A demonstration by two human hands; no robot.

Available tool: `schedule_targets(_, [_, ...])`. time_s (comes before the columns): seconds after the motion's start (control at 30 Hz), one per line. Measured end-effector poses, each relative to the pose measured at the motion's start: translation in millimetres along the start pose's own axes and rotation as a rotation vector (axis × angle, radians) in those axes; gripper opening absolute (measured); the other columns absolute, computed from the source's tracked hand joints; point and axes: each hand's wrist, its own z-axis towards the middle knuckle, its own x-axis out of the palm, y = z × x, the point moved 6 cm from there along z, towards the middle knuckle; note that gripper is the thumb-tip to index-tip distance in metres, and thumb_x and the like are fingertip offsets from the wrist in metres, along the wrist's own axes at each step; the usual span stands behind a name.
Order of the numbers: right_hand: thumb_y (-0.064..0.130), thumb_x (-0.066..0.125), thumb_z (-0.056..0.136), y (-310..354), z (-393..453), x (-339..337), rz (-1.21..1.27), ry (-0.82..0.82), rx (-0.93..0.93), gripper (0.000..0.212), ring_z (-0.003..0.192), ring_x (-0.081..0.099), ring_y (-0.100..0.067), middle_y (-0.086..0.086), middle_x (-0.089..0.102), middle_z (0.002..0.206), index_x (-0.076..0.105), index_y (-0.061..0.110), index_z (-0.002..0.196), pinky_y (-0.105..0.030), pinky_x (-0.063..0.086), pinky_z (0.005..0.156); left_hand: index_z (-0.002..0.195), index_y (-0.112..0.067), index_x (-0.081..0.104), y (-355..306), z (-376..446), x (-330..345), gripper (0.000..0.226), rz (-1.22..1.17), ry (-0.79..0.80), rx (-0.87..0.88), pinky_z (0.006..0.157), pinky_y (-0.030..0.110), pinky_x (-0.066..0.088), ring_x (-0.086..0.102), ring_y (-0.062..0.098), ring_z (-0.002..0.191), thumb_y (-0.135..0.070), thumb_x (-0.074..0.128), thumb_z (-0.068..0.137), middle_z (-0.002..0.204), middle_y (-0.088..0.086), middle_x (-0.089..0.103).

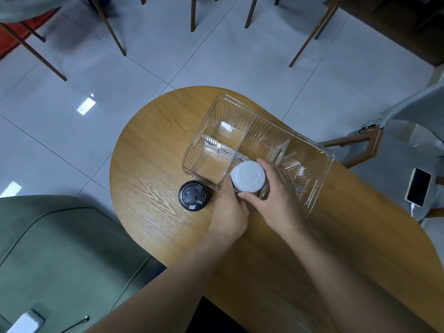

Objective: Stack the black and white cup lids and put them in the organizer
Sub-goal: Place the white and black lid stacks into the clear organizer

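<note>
- Both hands hold the white lids (pixel 248 176) over the organizer's (pixel 319 150) near middle compartment: left hand (pixel 229 211) and right hand (pixel 276 200) curl round the stack.
- I'd lower it level between the dividers, then let go.
- Count: one black lid (pixel 193 195) on the worktop (pixel 153 179), just left of the organizer; white lids uncountable; one phone (pixel 418 187).

- You are showing both forearms bare down to the lower frame edge; no sleeve is appearing.
- Your left hand (pixel 228 212) is wearing no glove, ring or watch.
- Your right hand (pixel 276 200) is likewise wearing nothing.
</note>
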Motion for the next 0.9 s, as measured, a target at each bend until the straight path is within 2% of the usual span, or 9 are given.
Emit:
schedule_targets(0.07, [0.052,0.094,0.079,2,-1,-3,-0.031,0.007,-0.003,0.095,0.144,0.046,-0.015,0.003,0.058,0.155,0.050,0.021,0.158,-0.053,0.041,0.124,0.159,-0.028,0.045,1,-1,-2,0.065,0.008,0.009,0.003,0.101,0.019,0.045,0.061,0.005,0.126,-0.005,0.061,0.101,0.147,-0.009,0.065])
schedule_targets(0.13, [0.054,0.092,0.081,7,-7,-8,-0.063,0.003,-0.025,0.093,0.147,0.047,-0.017,0.004,0.056,0.158,0.049,0.021,0.158,-0.051,0.039,0.125,0.162,-0.031,0.040,1,-8,-7,0.068,0.046,0.012,0.001,0.098,0.018,0.042,0.063,0.008,0.126,-0.005,0.060,0.103,0.146,-0.008,0.064])
schedule_targets(0.23, [0.050,0.091,0.084,23,-22,-18,-0.058,-0.020,-0.066,0.087,0.149,0.049,-0.021,0.002,0.054,0.159,0.052,0.016,0.155,-0.053,0.040,0.124,0.168,-0.031,0.035,-2,-24,-16,0.079,0.025,0.053,0.003,0.094,0.004,0.040,0.058,-0.005,0.119,0.004,0.054,0.100,0.143,-0.014,0.062])
schedule_targets(0.37, [0.044,0.087,0.093,49,-47,-32,-0.031,-0.079,-0.128,0.073,0.147,0.052,-0.024,-0.001,0.057,0.156,0.058,0.011,0.151,-0.051,0.044,0.121,0.167,-0.040,0.035,-20,-50,-35,0.078,-0.043,0.153,0.042,0.109,0.014,0.049,0.060,-0.009,0.133,0.002,0.053,0.104,0.148,-0.026,0.061])
schedule_targets(0.47, [0.040,0.081,0.099,68,-66,-30,0.048,-0.065,-0.096,0.064,0.148,0.052,-0.018,0.002,0.056,0.157,0.058,0.013,0.152,-0.046,0.046,0.121,0.167,-0.046,0.035,-25,-76,-62,0.072,-0.005,0.210,0.076,0.108,0.001,0.039,0.046,-0.029,0.132,-0.007,0.056,0.111,0.149,-0.044,0.050])
schedule_targets(0.5, [0.038,0.080,0.100,74,-70,-24,0.084,-0.035,-0.079,0.063,0.149,0.050,-0.015,0.004,0.054,0.158,0.057,0.014,0.154,-0.044,0.046,0.121,0.165,-0.044,0.041,-20,-82,-74,0.065,0.007,0.195,0.064,0.104,0.000,0.039,0.046,-0.029,0.130,-0.010,0.057,0.112,0.146,-0.044,0.051])
schedule_targets(0.63, [0.043,0.079,0.100,88,-74,15,0.161,0.129,-0.031,0.069,0.154,0.045,-0.010,0.013,0.045,0.163,0.050,0.023,0.159,-0.041,0.045,0.123,0.129,-0.037,0.067,13,-83,-123,0.033,-0.063,0.040,0.042,0.088,0.018,0.053,0.066,0.002,0.117,-0.013,0.069,0.106,0.124,-0.019,0.067])
schedule_targets(0.7, [0.044,0.081,0.098,90,-72,36,0.166,0.171,-0.012,0.074,0.154,0.044,-0.009,0.014,0.044,0.164,0.048,0.024,0.161,-0.038,0.043,0.124,0.118,-0.034,0.066,34,-77,-138,0.035,-0.066,-0.011,0.033,0.086,0.026,0.054,0.066,0.011,0.112,-0.007,0.074,0.098,0.120,-0.012,0.066])
schedule_targets(0.9, [0.041,0.087,0.092,92,-60,86,0.126,0.235,0.014,0.088,0.156,0.042,-0.013,0.007,0.039,0.169,0.041,0.022,0.165,-0.026,0.037,0.127,0.112,-0.032,0.056,85,-55,-143,0.039,-0.029,-0.068,0.022,0.089,0.042,0.054,0.059,0.022,0.106,-0.009,0.075,0.087,0.117,-0.006,0.060])
